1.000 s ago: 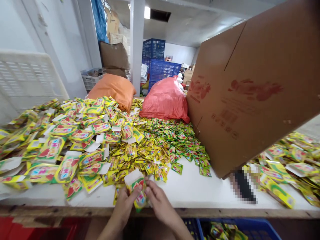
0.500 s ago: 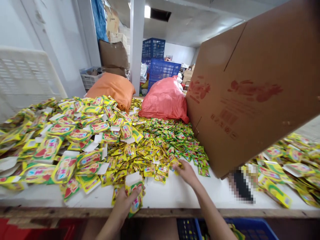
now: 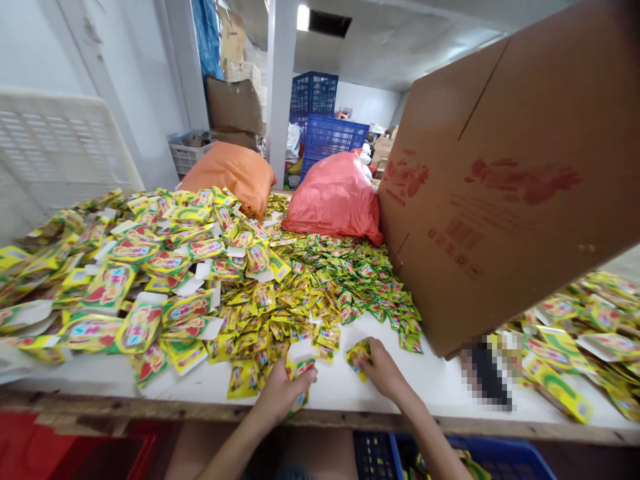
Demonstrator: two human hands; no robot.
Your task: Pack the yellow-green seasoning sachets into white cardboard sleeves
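My left hand (image 3: 285, 390) is closed around a small printed carton (image 3: 303, 365), its white flap raised at the top. Pinched in my right hand (image 3: 381, 368) is a small yellow sachet (image 3: 357, 359), held just above the white table (image 3: 330, 393), to the right of the carton. A heap of yellow sachets (image 3: 280, 307) lies beyond my left hand, and green sachets (image 3: 370, 273) spread behind my right hand. To the left is a large pile of printed cartons (image 3: 150, 267), many with white flaps standing open.
A big brown cardboard box (image 3: 500, 180) leans over the table at right, with more cartons (image 3: 560, 353) beside it. An orange sack (image 3: 233, 173) and a red sack (image 3: 335, 193) stand at the back. Below the table's front edge sits a blue basket (image 3: 520, 457).
My left hand has moved right with the carton, closer to my right hand. The yellow sachet in my right hand has come away from the heap, toward me.
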